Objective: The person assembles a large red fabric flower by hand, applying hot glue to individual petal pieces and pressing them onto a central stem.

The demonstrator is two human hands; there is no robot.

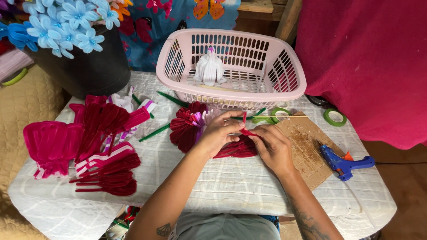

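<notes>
Pinching a red petal piece [246,130] over the table [249,186].

Left hand [219,132] and right hand [272,146] both closed on it by the fingertips, above a dark red petal bundle [235,150] and beside a cardboard sheet [307,149]. Blue glue gun [343,163] to the right, pink basket [231,66] behind, pink and red petal stacks [89,138] at left.

No pkgs, labels, signs or screens in view. 0 boxes or wrappers on the table, nothing printed or lit anywhere near or far.
</notes>
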